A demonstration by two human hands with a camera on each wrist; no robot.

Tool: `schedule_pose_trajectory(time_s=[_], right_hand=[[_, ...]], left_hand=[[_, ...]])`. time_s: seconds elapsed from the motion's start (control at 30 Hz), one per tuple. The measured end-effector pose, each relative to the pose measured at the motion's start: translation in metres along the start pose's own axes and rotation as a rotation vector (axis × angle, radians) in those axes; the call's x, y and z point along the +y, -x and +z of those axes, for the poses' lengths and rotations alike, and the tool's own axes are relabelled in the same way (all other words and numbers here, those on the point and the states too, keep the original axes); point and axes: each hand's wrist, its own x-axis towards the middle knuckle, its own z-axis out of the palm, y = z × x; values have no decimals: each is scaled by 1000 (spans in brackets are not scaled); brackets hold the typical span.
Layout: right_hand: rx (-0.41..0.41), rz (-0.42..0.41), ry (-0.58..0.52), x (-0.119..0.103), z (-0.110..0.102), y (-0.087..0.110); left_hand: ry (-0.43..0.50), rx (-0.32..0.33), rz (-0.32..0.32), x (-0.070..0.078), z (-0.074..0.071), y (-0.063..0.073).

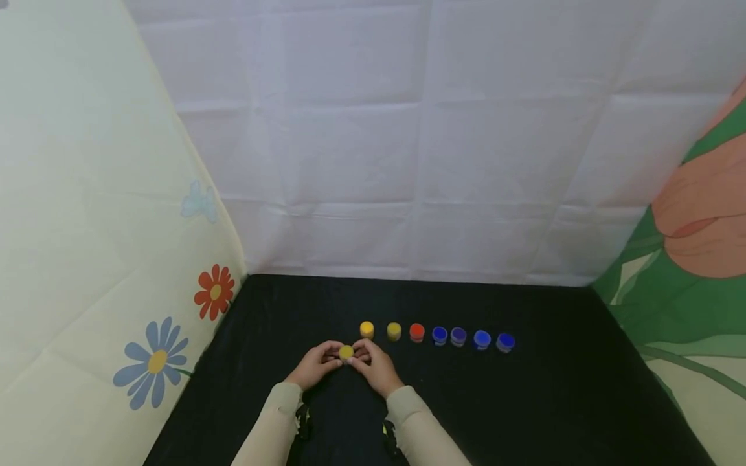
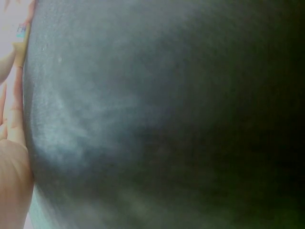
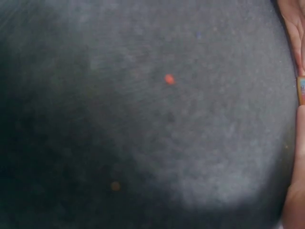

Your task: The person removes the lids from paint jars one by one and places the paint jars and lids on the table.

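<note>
A creased white cloth (image 1: 350, 142) backs the black surface (image 1: 571, 395) — flower-printed sheets (image 1: 70, 213) flank it.

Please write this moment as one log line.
left hand: holds yellow-topped pot | right hand: holds same pot | seven other pots: row on black cloth

Two hands are showing: one left hand (image 1: 317, 364), one right hand (image 1: 375, 369). Small pots are totalling eight. One yellow pot (image 1: 346, 353) is sitting between both hands' fingers. Seven are standing in a row, beyond and rightward of the right hand: one orange-yellow pot (image 1: 366, 329), one olive pot (image 1: 394, 331), one red pot (image 1: 416, 332), four blue-to-violet pots (image 1: 482, 339). Two pale sleeves (image 1: 269, 424) are covering arms behind the hands. Left of the left hand, two printed flowers (image 1: 156, 362) and one printed butterfly (image 1: 199, 202) are showing. One black tabletop (image 1: 524, 408) is lying under the hands.
</note>
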Motion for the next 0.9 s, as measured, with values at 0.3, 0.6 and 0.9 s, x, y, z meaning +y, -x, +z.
schedule_pose_trajectory(time_s=[0.3, 0.6, 0.9], right_hand=[[-33, -18, 9, 0, -1, 0], [-13, -1, -2, 0, -1, 1], [-44, -17, 7, 0, -2, 0]], left_hand=[[15, -2, -8, 0, 0, 0], [17, -2, -10, 1, 0, 0], [28, -3, -21, 5, 0, 2]])
